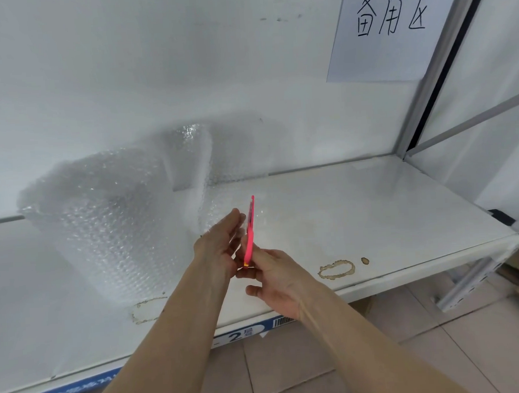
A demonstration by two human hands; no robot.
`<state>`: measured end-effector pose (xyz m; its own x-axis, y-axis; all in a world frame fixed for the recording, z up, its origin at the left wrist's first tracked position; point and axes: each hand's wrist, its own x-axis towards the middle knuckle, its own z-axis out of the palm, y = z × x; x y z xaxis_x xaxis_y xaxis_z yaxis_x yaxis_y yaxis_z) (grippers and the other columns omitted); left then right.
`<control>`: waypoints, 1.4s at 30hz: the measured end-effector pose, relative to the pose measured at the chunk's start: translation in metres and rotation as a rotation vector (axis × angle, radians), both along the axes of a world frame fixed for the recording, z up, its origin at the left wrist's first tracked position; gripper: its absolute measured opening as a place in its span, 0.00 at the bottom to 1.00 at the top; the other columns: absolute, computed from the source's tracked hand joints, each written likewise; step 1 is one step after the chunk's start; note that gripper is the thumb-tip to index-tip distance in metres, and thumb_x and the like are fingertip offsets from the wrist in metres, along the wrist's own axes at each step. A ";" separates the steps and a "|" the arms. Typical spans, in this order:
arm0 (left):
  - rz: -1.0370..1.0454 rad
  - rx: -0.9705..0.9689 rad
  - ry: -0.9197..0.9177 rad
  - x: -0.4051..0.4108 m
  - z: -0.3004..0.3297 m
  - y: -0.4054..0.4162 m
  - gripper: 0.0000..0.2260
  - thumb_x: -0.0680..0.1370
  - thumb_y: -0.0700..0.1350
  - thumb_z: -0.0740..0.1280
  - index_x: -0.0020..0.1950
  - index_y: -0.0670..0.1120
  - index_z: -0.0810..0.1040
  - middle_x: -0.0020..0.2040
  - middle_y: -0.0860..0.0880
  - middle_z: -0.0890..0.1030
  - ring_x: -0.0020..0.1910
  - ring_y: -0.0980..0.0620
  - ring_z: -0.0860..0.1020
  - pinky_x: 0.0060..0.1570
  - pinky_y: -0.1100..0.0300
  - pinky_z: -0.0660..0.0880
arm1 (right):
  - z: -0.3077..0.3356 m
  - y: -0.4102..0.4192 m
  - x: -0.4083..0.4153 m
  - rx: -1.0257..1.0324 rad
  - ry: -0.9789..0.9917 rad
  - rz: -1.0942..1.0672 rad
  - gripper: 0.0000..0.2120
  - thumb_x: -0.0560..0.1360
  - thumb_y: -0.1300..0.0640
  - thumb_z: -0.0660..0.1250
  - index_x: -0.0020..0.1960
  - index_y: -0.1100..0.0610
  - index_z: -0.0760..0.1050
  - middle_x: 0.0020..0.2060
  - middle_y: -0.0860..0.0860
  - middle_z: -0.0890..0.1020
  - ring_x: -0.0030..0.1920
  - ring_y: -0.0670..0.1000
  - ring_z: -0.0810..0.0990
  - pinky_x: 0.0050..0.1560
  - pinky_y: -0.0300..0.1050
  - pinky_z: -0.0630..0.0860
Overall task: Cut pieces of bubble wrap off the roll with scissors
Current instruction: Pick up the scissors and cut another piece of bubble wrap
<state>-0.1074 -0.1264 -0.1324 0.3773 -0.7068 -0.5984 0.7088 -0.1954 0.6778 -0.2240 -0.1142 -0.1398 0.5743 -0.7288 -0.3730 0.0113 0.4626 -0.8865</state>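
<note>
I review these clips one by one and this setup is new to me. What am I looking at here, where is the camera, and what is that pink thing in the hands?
There is no machine: a person works with two bare hands. The single picture comes from a camera worn on the head, looking forward and down, so the forearms enter from below. The right hand grips the lower end of a pink tool, seen edge-on, probably the scissors; whether the blades are apart cannot be told. The left hand reaches up beside it with fairly straight fingers near its upper part. On the white shelf lies a roll of bubble wrap, a loose end trailing toward the hands. A paper sign hangs on the wall behind.
</note>
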 end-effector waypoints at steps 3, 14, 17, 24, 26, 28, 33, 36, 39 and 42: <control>-0.003 0.003 -0.005 -0.001 -0.001 0.000 0.06 0.69 0.43 0.78 0.43 0.44 0.85 0.40 0.52 0.86 0.49 0.50 0.81 0.53 0.48 0.79 | 0.000 -0.002 0.000 0.010 -0.004 -0.002 0.19 0.75 0.39 0.67 0.46 0.56 0.77 0.40 0.49 0.81 0.44 0.49 0.76 0.42 0.44 0.70; -0.014 -0.019 -0.025 0.003 -0.007 -0.003 0.05 0.67 0.44 0.79 0.37 0.45 0.86 0.38 0.51 0.85 0.49 0.47 0.82 0.59 0.40 0.75 | -0.003 -0.002 0.004 -0.009 -0.007 -0.023 0.17 0.77 0.42 0.67 0.47 0.57 0.77 0.36 0.47 0.81 0.41 0.48 0.77 0.41 0.43 0.68; -0.013 -0.010 -0.040 0.002 -0.007 -0.002 0.05 0.68 0.43 0.78 0.36 0.44 0.85 0.36 0.51 0.84 0.43 0.49 0.81 0.49 0.50 0.79 | -0.003 -0.005 0.005 -0.006 -0.017 -0.029 0.17 0.77 0.41 0.66 0.48 0.56 0.77 0.37 0.47 0.81 0.42 0.49 0.77 0.39 0.43 0.68; -0.027 -0.005 -0.001 -0.002 -0.001 0.003 0.05 0.69 0.43 0.78 0.38 0.44 0.84 0.34 0.51 0.84 0.42 0.52 0.80 0.42 0.57 0.75 | 0.001 -0.007 0.008 -0.007 -0.048 -0.066 0.17 0.76 0.41 0.67 0.41 0.55 0.76 0.44 0.53 0.77 0.43 0.51 0.73 0.40 0.43 0.68; -0.029 0.000 0.001 -0.002 0.000 0.003 0.05 0.69 0.43 0.78 0.38 0.45 0.84 0.36 0.51 0.84 0.42 0.52 0.80 0.42 0.57 0.75 | 0.002 -0.006 0.009 -0.010 -0.047 -0.072 0.16 0.77 0.42 0.67 0.38 0.53 0.77 0.44 0.53 0.77 0.43 0.51 0.73 0.41 0.43 0.68; -0.031 -0.001 0.005 -0.001 0.001 0.004 0.05 0.69 0.44 0.78 0.39 0.45 0.84 0.38 0.52 0.85 0.41 0.52 0.80 0.39 0.57 0.75 | 0.002 -0.005 0.009 -0.006 -0.043 -0.074 0.16 0.78 0.44 0.66 0.36 0.52 0.77 0.43 0.52 0.78 0.42 0.50 0.73 0.41 0.43 0.68; -0.024 -0.043 0.019 0.003 0.000 0.000 0.11 0.67 0.48 0.79 0.46 0.46 0.85 0.45 0.54 0.87 0.50 0.52 0.82 0.56 0.50 0.76 | 0.000 -0.001 0.008 0.001 -0.007 -0.069 0.14 0.77 0.44 0.67 0.40 0.54 0.77 0.34 0.46 0.81 0.43 0.48 0.77 0.41 0.43 0.68; -0.030 -0.056 0.033 0.002 -0.003 -0.004 0.14 0.70 0.47 0.77 0.53 0.45 0.85 0.46 0.55 0.87 0.54 0.53 0.81 0.59 0.49 0.75 | 0.000 -0.003 0.006 0.007 -0.005 -0.068 0.16 0.76 0.42 0.67 0.42 0.54 0.79 0.34 0.45 0.81 0.43 0.47 0.77 0.41 0.44 0.68; -0.036 -0.045 0.014 -0.001 -0.003 -0.004 0.06 0.72 0.47 0.76 0.46 0.46 0.84 0.44 0.54 0.86 0.48 0.54 0.81 0.41 0.55 0.75 | 0.001 -0.005 0.006 0.015 -0.010 -0.067 0.18 0.76 0.40 0.67 0.50 0.56 0.79 0.34 0.44 0.81 0.43 0.48 0.77 0.41 0.43 0.67; -0.032 -0.040 0.000 -0.001 -0.003 -0.003 0.05 0.72 0.46 0.76 0.42 0.46 0.84 0.42 0.55 0.87 0.44 0.54 0.82 0.36 0.57 0.73 | 0.001 -0.006 0.007 0.021 -0.019 -0.076 0.18 0.76 0.41 0.67 0.49 0.56 0.78 0.34 0.44 0.81 0.43 0.49 0.76 0.41 0.43 0.67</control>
